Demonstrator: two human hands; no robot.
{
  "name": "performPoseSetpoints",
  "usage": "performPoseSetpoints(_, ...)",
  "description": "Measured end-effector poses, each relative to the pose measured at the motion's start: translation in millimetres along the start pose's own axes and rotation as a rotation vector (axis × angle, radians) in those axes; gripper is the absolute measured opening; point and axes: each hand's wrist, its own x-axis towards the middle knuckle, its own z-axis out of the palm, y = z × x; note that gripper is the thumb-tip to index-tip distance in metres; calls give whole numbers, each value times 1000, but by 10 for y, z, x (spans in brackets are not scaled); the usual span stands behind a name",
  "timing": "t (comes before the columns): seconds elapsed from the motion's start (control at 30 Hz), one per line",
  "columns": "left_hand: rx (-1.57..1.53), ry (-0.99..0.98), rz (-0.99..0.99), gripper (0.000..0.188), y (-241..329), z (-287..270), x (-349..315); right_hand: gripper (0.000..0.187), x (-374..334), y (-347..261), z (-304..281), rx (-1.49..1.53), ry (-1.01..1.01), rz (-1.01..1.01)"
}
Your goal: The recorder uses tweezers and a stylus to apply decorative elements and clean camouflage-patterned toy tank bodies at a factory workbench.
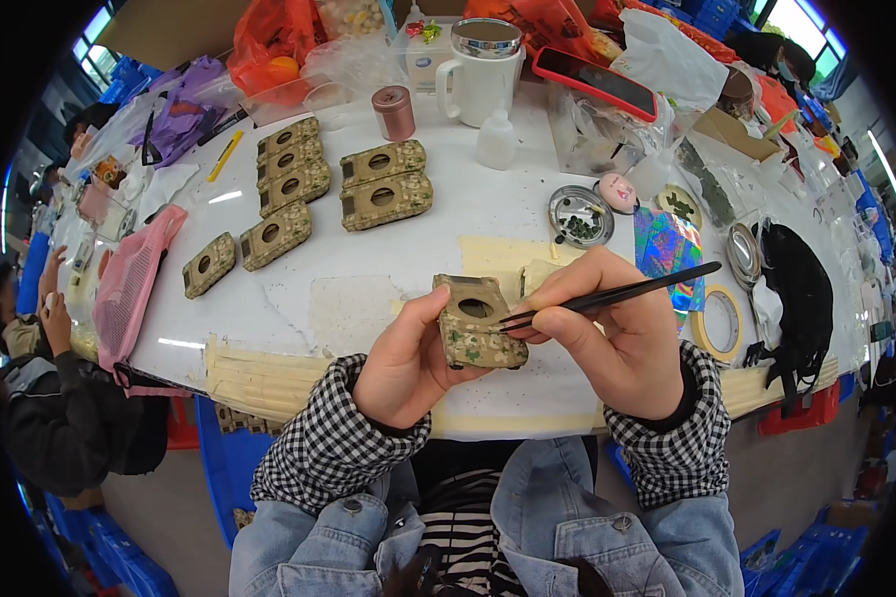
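Observation:
My left hand (405, 360) grips a small camouflage-patterned box-shaped piece (478, 323) with a round hole in its top, held just above the white table's (368, 298) front edge. My right hand (617, 333) pinches black tweezers (617, 293), whose tips rest at the rim of that hole. Several more camouflage pieces lie on the table: a stacked group (291, 164) at the back left, a pair (385, 184) behind centre, and two singles (209, 264) (275, 235) further left.
A small tin of dark beads (579, 216), a holographic sheet (667, 249), a tape roll (719, 321), a white mug (481, 70), a red phone (592, 80) and a pink mesh bag (134, 284) surround the work spot. Another person sits at the left (40, 358).

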Motion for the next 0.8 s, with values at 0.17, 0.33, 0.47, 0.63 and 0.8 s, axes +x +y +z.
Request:
performPoseSetpoints(0.17, 1, -9, 0, 55, 8, 8, -6, 9, 6, 1, -10, -19, -7, -5)
performPoseSetpoints(0.33, 3, -10, -7, 56, 5, -7, -5, 11, 3, 8, -25, -23, -16, -21)
performPoseSetpoints(0.47, 7, -9, -9, 56, 3, -12, 6, 11, -14, -24, -51, 141, 4, 21)
performPoseSetpoints(0.63, 15, -19, -19, 57, 30, 0, -12, 11, -64, -81, -124, 181, 136, -60)
performPoseSetpoints(0.8, -16, -35, -25, 56, 21, -23, 7, 8, -205, -33, -258, -23, 234, -78)
